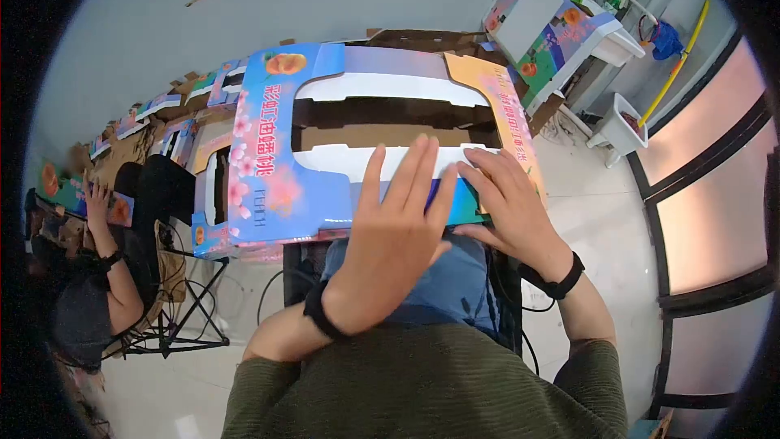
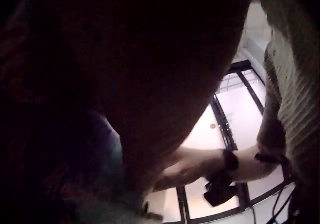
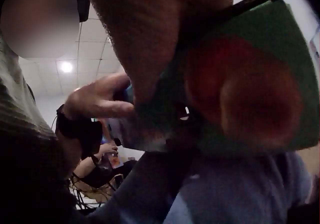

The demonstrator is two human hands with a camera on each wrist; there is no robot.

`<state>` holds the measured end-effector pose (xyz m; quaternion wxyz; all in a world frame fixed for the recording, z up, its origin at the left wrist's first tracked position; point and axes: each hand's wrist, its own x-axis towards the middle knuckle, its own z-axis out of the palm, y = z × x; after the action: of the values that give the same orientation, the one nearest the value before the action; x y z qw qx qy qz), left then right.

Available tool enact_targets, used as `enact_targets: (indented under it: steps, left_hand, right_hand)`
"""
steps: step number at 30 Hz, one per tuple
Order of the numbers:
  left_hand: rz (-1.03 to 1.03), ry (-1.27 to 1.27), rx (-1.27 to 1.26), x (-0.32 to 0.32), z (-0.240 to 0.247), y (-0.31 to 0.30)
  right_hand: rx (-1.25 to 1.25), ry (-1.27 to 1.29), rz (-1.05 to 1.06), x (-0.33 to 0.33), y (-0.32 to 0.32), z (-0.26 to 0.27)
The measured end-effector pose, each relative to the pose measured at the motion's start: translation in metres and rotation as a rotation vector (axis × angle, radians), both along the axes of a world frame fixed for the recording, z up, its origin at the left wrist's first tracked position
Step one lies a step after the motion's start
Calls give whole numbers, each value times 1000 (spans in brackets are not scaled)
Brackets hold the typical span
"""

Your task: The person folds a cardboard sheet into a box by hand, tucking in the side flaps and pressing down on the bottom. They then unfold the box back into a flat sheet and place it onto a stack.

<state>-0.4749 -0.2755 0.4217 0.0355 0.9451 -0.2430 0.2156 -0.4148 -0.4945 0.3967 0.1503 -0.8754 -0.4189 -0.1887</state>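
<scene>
A printed cardboard peach carton (image 1: 268, 142) lies across the person's lap, with a wide opening in its top and a white inner flap (image 1: 337, 161) along the near side. The left hand (image 1: 390, 236) rests over the near edge with its fingers straight and spread, their tips on the white flap. Beside it, the right hand (image 1: 520, 211) lies at the near right corner, fingers over the top and thumb lower at the front edge. In the right wrist view, the carton's green side (image 3: 250, 29) with a peach picture is close to that hand. The left wrist view is mostly dark.
On the left, another person's hand (image 1: 97, 202) is near a printed carton piece. More cartons (image 1: 158, 104) stand along the wall. A sink (image 1: 621, 42) stands at the back right, with a white bucket (image 1: 621, 142) holding a yellow pole (image 1: 676, 61). Dark-framed panels (image 1: 707, 236) line the right side.
</scene>
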Motion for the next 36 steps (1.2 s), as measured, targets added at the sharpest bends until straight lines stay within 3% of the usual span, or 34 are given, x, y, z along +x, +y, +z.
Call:
enact_targets:
  steps: [3, 8, 13, 18, 21, 24, 26, 28, 32, 34, 36]
  left_hand:
    - [4, -111, -85, 17, -23, -3]
    - [-2, -130, -10, 14, -49, -5]
    - [-29, -103, 25, 7, -52, -2]
    - [-97, -39, -102, 5, -48, 2]
    - [-112, -42, -115, 5, -49, 2]
    - [-136, -10, -65, 7, -41, 8]
    - [-176, 52, -76, 8, -23, 17]
    - [-164, 92, 15, 11, -3, 24]
    - [-227, 192, 199, 35, 14, 44]
    - [-305, 299, 82, 57, 27, 53]
    - [-322, 330, 60, 82, 37, 62]
  right_hand:
    - [-36, -21, 45, -4, -5, 6]
    - [-93, 76, 131, -3, -9, 17]
    - [-197, 85, 194, -3, -6, 24]
    - [-224, 136, 209, -5, -10, 33]
    - [-200, 201, 198, -8, -14, 35]
    - [73, 179, 140, -9, -33, 47]
    - [213, 31, -53, 15, -76, 39]
    - [575, 218, -144, 58, -94, 26]
    - [490, 457, -287, 172, -130, 14]
    - [313, 443, -345, 233, -139, 5]
    - [436, 454, -319, 260, -121, -8]
